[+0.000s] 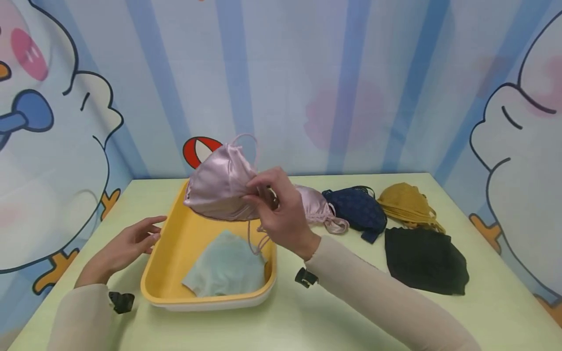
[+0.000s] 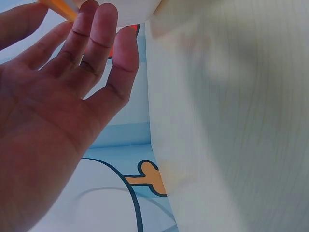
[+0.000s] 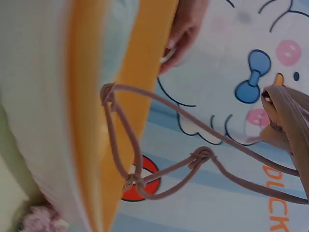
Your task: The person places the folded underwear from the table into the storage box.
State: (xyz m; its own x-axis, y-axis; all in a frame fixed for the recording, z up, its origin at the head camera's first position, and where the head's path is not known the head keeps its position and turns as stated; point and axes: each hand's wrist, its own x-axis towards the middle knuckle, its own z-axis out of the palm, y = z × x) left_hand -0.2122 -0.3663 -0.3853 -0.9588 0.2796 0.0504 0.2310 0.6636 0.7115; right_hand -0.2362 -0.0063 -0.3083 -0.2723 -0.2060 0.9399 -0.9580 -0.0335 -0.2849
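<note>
In the head view my right hand pinches a shiny pink satin bra between thumb and fingers, held up over the back of a yellow plastic basin. Its thin straps dangle in loops in the right wrist view. A pale green folded garment lies inside the basin, toward its front right. Beside the basin's left rim is my left hand, fingers loosely bent. From the left wrist view, its fingertips are at the basin's pale outer side; whether they touch it I cannot tell.
Right of the basin lie another pink bra, a navy one, a mustard one and a black folded garment. All sit on a pale table. A cartoon-printed backdrop stands behind and along both sides.
</note>
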